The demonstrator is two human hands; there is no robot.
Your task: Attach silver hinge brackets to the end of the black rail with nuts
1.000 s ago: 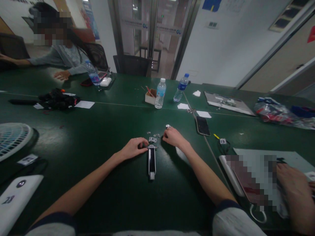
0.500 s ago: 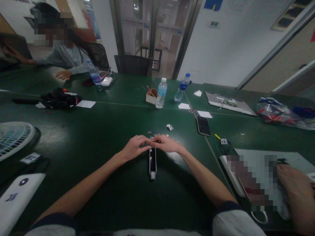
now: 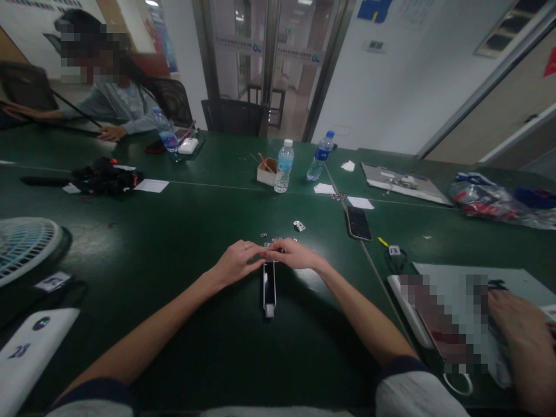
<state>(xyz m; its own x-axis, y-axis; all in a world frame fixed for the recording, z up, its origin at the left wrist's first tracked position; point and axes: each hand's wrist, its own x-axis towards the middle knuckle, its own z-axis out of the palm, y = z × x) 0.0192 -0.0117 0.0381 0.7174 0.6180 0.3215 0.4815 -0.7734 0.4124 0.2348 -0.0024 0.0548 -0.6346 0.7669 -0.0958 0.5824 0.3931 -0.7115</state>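
A narrow, light-edged channel with a dark inside (image 3: 270, 286) lies lengthwise on the green table in front of me. My left hand (image 3: 240, 259) and my right hand (image 3: 292, 253) meet at its far end, fingertips pinched together. Whatever they hold there is too small or too covered to make out. Just beyond the fingers are several small metal pieces (image 3: 264, 235), partly hidden by my hands. A small pale bracket-like part (image 3: 299, 226) rests a little farther off to the right.
Two water bottles (image 3: 284, 167) (image 3: 320, 156) and a small open box (image 3: 266, 172) stand at the back. To the right lie a phone (image 3: 358, 223) and, nearer, another person's hand (image 3: 516, 324). A white fan (image 3: 28, 246) is at left. A seated person (image 3: 125, 104) is across the table.
My hands stay at the channel's far end with almost no movement. Across the table, the seated person's arm has shifted, and a long dark strip now shows by it.
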